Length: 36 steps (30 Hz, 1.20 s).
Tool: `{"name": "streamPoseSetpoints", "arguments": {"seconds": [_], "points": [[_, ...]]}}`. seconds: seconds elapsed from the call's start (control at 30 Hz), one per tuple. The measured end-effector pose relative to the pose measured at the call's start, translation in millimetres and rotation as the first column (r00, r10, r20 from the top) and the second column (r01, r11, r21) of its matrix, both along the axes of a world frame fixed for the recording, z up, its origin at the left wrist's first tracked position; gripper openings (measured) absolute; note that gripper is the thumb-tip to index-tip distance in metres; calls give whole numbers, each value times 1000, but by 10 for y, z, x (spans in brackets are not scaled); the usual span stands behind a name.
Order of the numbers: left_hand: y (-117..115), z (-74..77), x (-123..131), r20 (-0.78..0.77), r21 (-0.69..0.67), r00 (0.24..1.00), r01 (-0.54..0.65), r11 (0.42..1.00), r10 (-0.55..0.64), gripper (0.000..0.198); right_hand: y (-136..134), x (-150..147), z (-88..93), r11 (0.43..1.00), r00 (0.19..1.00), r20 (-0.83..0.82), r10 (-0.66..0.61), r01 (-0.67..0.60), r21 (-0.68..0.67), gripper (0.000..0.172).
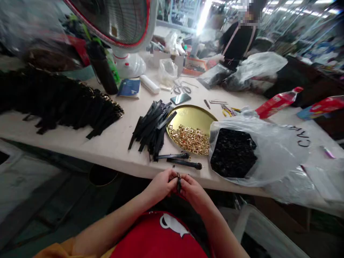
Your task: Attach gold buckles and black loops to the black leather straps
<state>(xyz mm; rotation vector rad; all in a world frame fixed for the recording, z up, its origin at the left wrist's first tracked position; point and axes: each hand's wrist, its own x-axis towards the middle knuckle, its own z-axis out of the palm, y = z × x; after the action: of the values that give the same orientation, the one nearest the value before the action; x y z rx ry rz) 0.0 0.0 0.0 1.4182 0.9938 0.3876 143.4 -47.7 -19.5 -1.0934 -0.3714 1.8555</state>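
Note:
At the table's front edge, my left hand (163,184) and my right hand (194,191) meet, fingertips pinched on a short black strap (178,184). A small glint shows at its upper end; the fingers hide most of it. Just beyond lie two black straps (185,163) with thicker ends pointing right. Behind them, a gold round tray (199,113) carries a heap of small gold buckles (191,140). Left of the tray is a loose pile of flat black straps (152,125). To its right, an open clear plastic bag (274,150) holds many small black pieces (232,153).
A large heap of black straps (61,100) covers the table's left side, below a fan (129,21). Farther back are a phone (181,99), scissors (181,87), pliers (228,111) and a blue booklet (129,88). Red bottles (278,104) lie right; a person (239,39) stands beyond.

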Motion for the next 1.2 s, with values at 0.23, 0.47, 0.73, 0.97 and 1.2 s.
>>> {"name": "streamPoseSetpoints", "arguments": {"seconds": [0.23,0.47,0.73,0.97,1.2], "points": [[122,-29,4,-28,-36,1000,8,999,-9,21,80,-14,4,1000,998,-54,-18,19,9,23],[188,67,-83,67,-176,989,142,974,-132,29,150,-35,-16,967,897,368,-245,200,157,28],[245,44,-112,-59,-132,980,181,975,-190,18,209,38,38,981,873,484,63,-144,133,29],[375,83,-318,9,-306,979,198,931,-205,29,194,-1,32,989,839,544,18,-94,111,24],[270,-10,-201,-76,-185,972,204,961,-221,26,115,-60,31,972,809,583,77,-191,138,20]]}}
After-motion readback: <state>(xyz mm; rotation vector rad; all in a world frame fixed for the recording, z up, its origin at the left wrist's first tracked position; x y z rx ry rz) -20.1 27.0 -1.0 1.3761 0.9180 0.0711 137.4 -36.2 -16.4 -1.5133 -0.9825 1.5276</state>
